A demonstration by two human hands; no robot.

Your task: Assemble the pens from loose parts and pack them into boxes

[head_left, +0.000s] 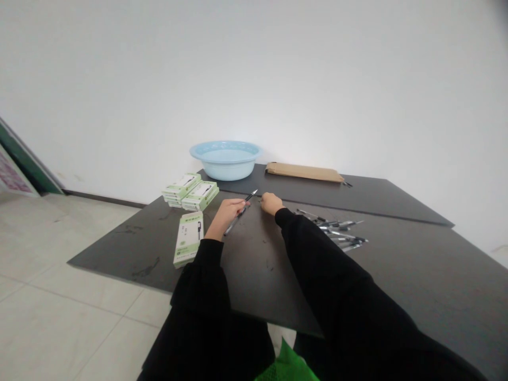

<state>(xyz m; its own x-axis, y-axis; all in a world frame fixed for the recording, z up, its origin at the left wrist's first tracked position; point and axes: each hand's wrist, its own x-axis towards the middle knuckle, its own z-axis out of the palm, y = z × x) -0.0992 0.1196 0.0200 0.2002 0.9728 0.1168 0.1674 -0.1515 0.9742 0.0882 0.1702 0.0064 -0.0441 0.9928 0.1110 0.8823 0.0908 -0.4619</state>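
Note:
My left hand (230, 212) is closed around a pen (251, 196), its pointed end sticking out up and to the right. A clear pen barrel (232, 227) shows below the same fingers; I cannot tell whether it is a second pen. Just to the right, my right hand (271, 203) is closed in a pinch, and a tiny item at its fingertips is too small to name. Beyond my right forearm lies a loose pile of pens (341, 233). Left of my left wrist, a white and green pen box (189, 238) rests flat with its end flap up.
Several white and green pen boxes (190, 191) are stacked at the table's left edge. Behind them stands a light blue basin (228, 165). A brown cardboard packet (304, 172) lies near the wall, with pen ends poking out. A seam crosses the dark table (397, 270).

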